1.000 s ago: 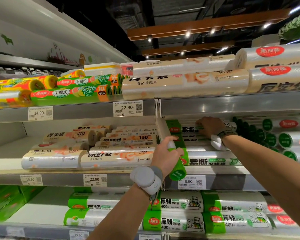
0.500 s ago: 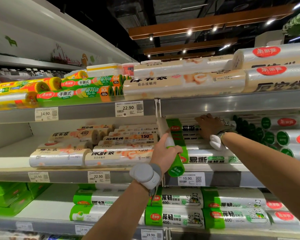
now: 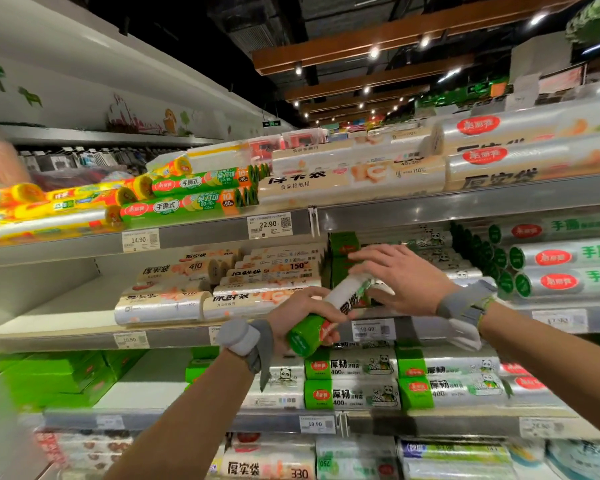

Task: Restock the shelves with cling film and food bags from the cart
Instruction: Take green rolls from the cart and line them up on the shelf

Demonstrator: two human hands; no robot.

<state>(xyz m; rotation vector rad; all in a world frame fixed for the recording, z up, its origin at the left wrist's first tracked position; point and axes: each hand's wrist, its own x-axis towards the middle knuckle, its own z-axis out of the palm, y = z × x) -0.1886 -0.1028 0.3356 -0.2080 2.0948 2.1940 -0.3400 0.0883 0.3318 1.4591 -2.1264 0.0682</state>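
Note:
A green-and-clear roll of food bags [image 3: 329, 315] is tilted, its far end pointing up and right toward the middle shelf [image 3: 174, 336]. My left hand [image 3: 303, 311] grips its green near end. My right hand [image 3: 400, 280] lies over the roll's far end with fingers spread and nearly straight, touching it. Behind the hands, matching green-ended rolls [image 3: 426, 252] are stacked on that shelf. The cart is out of view.
Beige rolls [image 3: 222, 289] fill the middle shelf's left part, green-capped rolls [image 3: 555, 268] its right. The top shelf [image 3: 465, 202] holds yellow, green and beige rolls. Panda-printed rolls [image 3: 361, 382] and green packs [image 3: 59, 375] lie below. Price tags line the shelf edges.
My right hand came out of the shelf stack and now lies on the roll's far end. The roll tilted from pointing into the shelf toward the right. The camera view shifted.

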